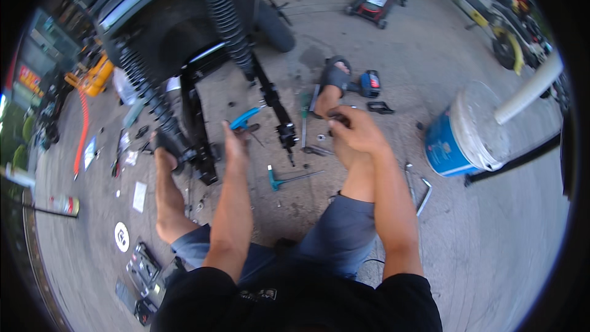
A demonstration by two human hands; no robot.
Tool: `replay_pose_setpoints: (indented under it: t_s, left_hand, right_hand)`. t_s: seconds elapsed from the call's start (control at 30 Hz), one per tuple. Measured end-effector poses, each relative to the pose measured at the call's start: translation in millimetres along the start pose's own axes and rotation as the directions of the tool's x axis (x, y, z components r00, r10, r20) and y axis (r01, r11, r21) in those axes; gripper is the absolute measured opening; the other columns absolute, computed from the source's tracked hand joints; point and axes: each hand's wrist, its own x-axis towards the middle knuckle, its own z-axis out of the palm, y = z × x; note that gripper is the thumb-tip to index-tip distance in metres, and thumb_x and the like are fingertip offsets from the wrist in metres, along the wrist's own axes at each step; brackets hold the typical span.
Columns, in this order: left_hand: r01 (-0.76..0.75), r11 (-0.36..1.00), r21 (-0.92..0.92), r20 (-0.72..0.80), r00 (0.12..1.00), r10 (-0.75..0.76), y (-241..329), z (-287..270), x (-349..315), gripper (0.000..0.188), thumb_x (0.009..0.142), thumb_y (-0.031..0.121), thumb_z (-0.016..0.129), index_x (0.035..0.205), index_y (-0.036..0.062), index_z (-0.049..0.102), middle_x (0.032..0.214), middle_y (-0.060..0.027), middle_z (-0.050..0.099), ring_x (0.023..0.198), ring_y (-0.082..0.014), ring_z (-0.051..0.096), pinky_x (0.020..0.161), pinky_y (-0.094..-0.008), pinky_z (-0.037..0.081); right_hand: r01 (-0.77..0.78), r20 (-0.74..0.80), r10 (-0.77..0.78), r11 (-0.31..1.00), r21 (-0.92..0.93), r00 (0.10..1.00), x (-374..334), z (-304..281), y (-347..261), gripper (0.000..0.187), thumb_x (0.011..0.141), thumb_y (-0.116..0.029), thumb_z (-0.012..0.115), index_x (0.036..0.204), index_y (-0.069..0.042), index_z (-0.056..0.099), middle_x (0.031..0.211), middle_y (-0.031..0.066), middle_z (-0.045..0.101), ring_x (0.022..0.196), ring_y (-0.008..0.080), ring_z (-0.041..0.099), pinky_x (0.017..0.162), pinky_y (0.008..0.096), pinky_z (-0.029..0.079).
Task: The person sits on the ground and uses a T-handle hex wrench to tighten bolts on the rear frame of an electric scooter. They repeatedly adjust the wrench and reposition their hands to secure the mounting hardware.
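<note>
Blue tool [247, 118]: bright handle, silvery tip, clamped in the left hand [236, 140].
Right hand [359, 130]: fingers curled; cannot tell whether they hold anything.
Black arm [278, 109]: between both hands.
Teal T-handle [274, 179]: right of the left hand, lower.
Bucket [447, 138]: right of the right hand.

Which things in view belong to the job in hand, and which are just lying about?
Likely job:
- blue-handled tool in the left hand
- coil-spring shocks on the raised black vehicle end
- teal T-handle key, on the ground nearby

Apparently lying about:
- blue-and-white bucket
- floor jack
- orange-red hose
- white disc
</note>
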Motion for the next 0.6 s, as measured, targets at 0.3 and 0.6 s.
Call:
replay_pose_setpoints:
  t_s: [0.3, 0.6]
  left_hand:
    - [-0.372, 0.928, -0.035, 0.307, 0.879, 0.364, 45.3, 30.2, -94.5, 0.042, 0.098, 0.014, 0.043, 0.135, -0.0049, 0.04, 0.111, -0.0234, 0.063, 0.099, -0.0284, 0.065, 0.086, -0.0368, 0.052]
    - [-0.252, 0.499, 0.829, 0.023, 0.907, 0.42, 107.0, 58.7, 18.9, 0.025, 0.088, 0.017, 0.063, 0.098, -0.0052, 0.069, 0.092, -0.0169, 0.07, 0.079, -0.0164, 0.067, 0.066, -0.03, 0.05]
  right_hand:
    - [-0.028, 0.033, 0.029, 0.999, -0.038, 0.999, -2.5, -1.3, -9.5, 0.028, 0.089, -0.01, 0.063, 0.114, 0.001, 0.06, 0.087, 0.0083, 0.066, 0.075, 0.0129, 0.059, 0.071, 0.0286, 0.049]
    - [-0.052, 0.028, 0.049, 0.993, 0.107, 0.998, -6.3, -2.9, -11.5, 0.03, 0.085, -0.007, 0.063, 0.114, 0.001, 0.061, 0.092, 0.0119, 0.067, 0.082, 0.018, 0.064, 0.076, 0.0304, 0.05]
